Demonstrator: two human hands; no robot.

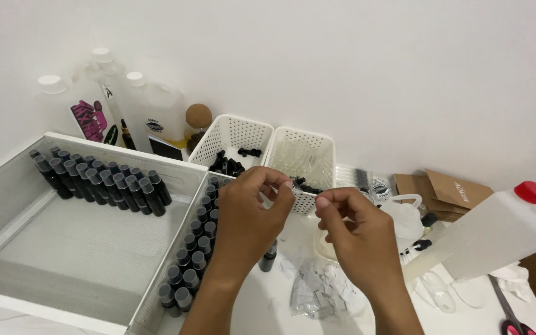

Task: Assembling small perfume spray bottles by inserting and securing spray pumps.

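**Two hands pinch something tiny above a white bench**

The left hand (247, 208) and right hand (358, 232) meet at chest height, fingertips pinched nearly closed. Whatever they hold is too small to make out. Directly below the left fingers stands a small dark glass vial (268, 255), upright, nearer the left hand. Under the right fingers lies a clear bag of paper slips (324, 291). Left of both hands, rows of dark capped vials fill a white tray (156, 162).
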